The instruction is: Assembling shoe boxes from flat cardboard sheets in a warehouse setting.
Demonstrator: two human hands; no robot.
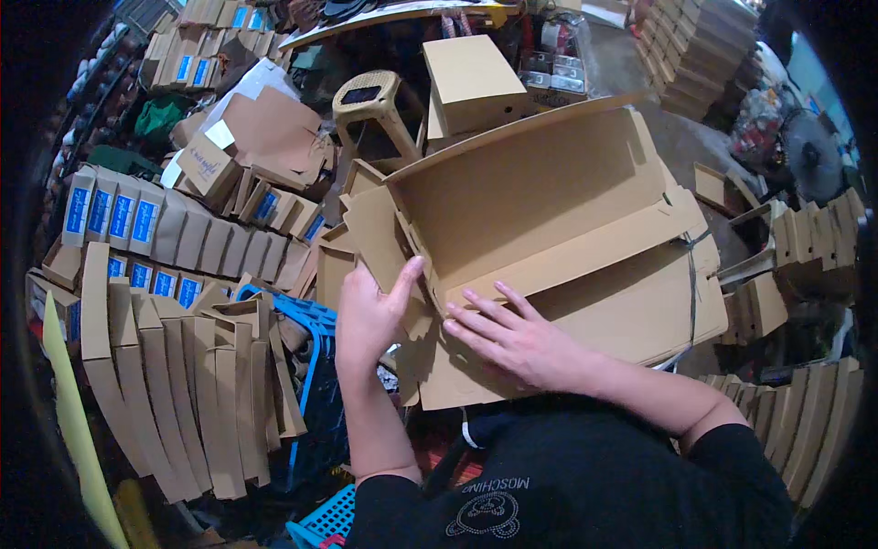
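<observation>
A partly folded brown cardboard box (540, 183) lies open in front of me, on top of flat cardboard (622, 306). My left hand (370, 311) grips the box's left end, its thumb against the cardboard and its other fingers hidden behind the flap. Spread fingers of my right hand (512, 334) lie flat near the front left corner, touching the low front wall. A dark strap (692, 284) runs across the flat cardboard at the right.
Stacks of folded boxes (174, 384) stand at the left, beside a blue crate (320, 366). Farther off are a plastic stool (375, 110) and a closed box (476, 82). More boxes (805, 421) line the right side, below a fan (814, 156).
</observation>
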